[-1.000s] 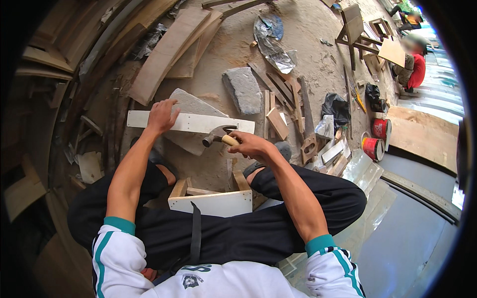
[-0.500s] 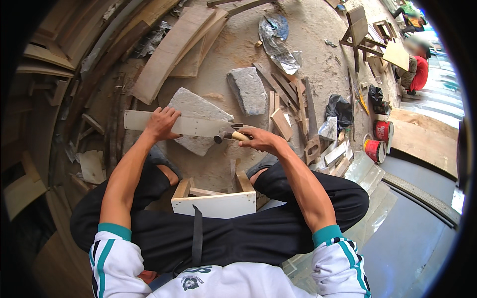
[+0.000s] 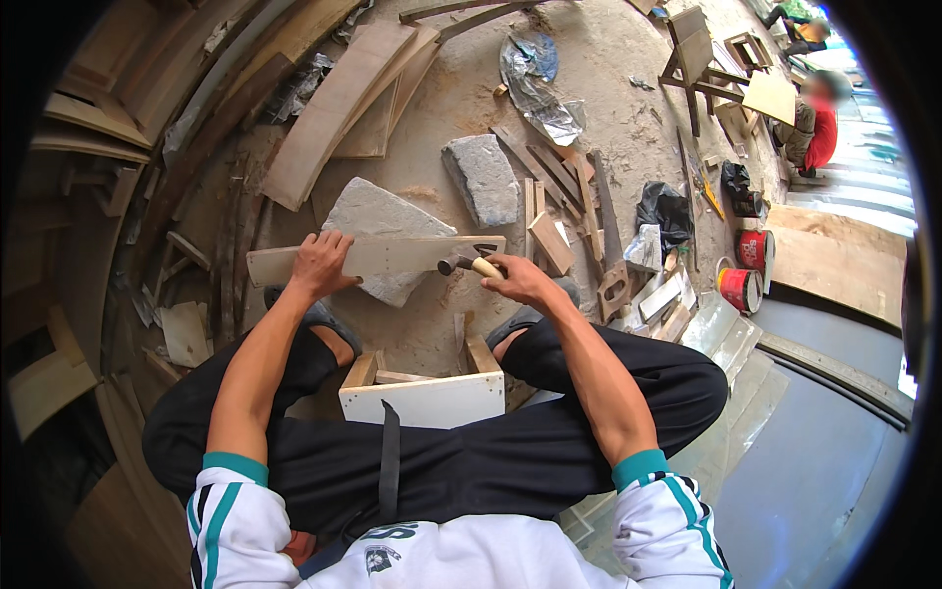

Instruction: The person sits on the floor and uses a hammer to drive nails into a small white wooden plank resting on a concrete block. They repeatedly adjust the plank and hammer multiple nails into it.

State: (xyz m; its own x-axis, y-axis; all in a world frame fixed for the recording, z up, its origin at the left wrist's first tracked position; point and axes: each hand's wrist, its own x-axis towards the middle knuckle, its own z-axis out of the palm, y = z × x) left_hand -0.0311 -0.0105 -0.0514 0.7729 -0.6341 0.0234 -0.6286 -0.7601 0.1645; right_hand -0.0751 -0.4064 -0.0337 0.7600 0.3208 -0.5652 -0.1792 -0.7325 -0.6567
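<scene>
My left hand [image 3: 322,263] is closed on a long pale board [image 3: 400,254], gripping it left of its middle. The board lies crosswise above a flat grey stone slab [image 3: 378,213]; whether it touches the slab I cannot tell. My right hand [image 3: 517,280] is wrapped round the light wooden handle of a claw hammer [image 3: 479,265]. The hammer's dark head hangs over the near edge of the board, toward its right end. Between my legs, close to me, stands a small wooden box frame [image 3: 422,402] with a white front.
A second stone block [image 3: 481,182] lies beyond the board. A handsaw [image 3: 615,285] and wood strips lie to the right, near red cans [image 3: 740,291] and a black plastic bag [image 3: 664,216]. Long planks [image 3: 339,108] lean at the far left. People sit at the far right.
The board has tilted so its narrow edge shows, and its right end now stands out past the hammer. Both hands have shifted slightly to the right, the hammer still in the right one.
</scene>
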